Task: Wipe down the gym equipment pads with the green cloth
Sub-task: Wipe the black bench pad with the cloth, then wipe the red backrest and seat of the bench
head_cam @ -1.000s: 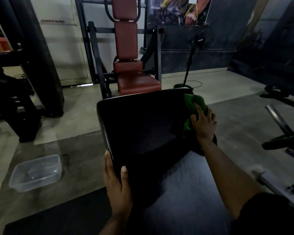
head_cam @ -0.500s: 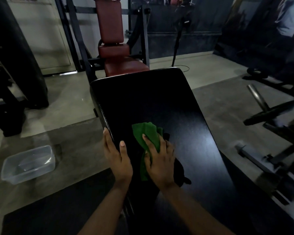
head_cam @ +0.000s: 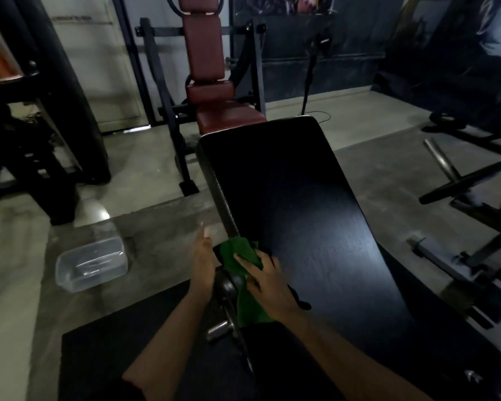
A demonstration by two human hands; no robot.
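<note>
A long black bench pad point(head_cam: 295, 215) slopes away from me up the middle of the view. My right hand point(head_cam: 268, 285) presses the green cloth point(head_cam: 237, 253) over the pad's near left edge, and the cloth hangs down that side. Just left of the pad, my left hand point(head_cam: 203, 261) is held edge-on with fingers straight, off the pad and holding nothing. Beyond the black pad stands a seat with red pads point(head_cam: 204, 53).
A clear plastic tub point(head_cam: 91, 263) sits on the floor to the left. A black machine frame point(head_cam: 26, 140) fills the left side. A weight bar and metal frames point(head_cam: 460, 198) lie on the right. A dark rubber mat point(head_cam: 122, 357) lies beneath me.
My right hand has swept the cloth from the pad's far right corner down to its near left edge. My left hand has let go of the pad's edge.
</note>
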